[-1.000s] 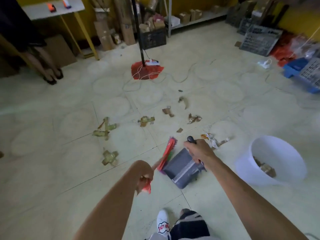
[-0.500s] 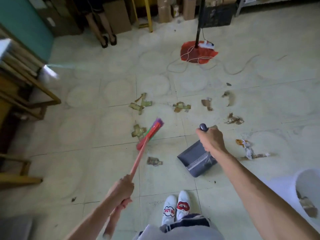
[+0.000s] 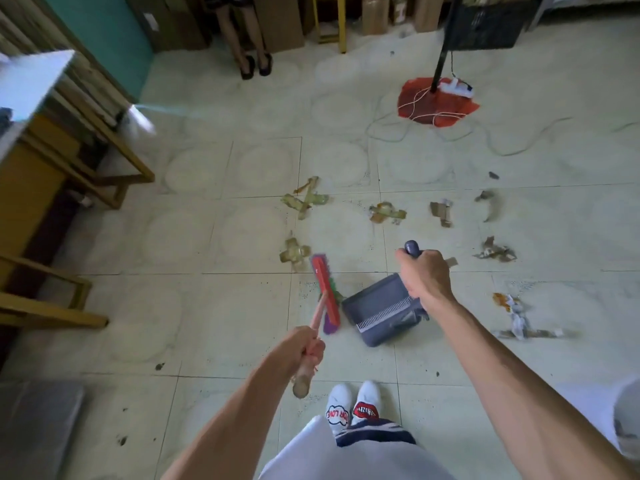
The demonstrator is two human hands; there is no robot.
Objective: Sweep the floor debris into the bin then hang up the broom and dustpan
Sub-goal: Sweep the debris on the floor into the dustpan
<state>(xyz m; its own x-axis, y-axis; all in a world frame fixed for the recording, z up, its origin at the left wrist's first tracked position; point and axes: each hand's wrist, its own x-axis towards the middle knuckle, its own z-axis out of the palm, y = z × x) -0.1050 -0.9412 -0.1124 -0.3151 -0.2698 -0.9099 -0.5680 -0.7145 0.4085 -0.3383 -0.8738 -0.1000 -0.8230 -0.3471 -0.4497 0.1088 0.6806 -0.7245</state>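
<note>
Now: broom head drawn in beside dustpan mouth.
Left hand [image 3: 304,344] holds the broom [image 3: 323,296] in a closed grip; its head, previously out by the green scrap [image 3: 294,252], sits just left of the dustpan [image 3: 381,311]. Right hand [image 3: 424,275] clasps the dustpan handle, pan on floor [image 3: 225,323]. Bin [image 3: 623,420] lies at the right edge; other debris [image 3: 384,213] unmoved.

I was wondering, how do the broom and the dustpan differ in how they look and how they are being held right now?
The broom has a red head with purple and green bristles and a pinkish stick; the dustpan is plain grey with a pale comb strip. The left hand holds the broom low on its stick, while the right hand has its grip at the top of the dustpan's handle. Both are down at the floor, side by side.
</note>
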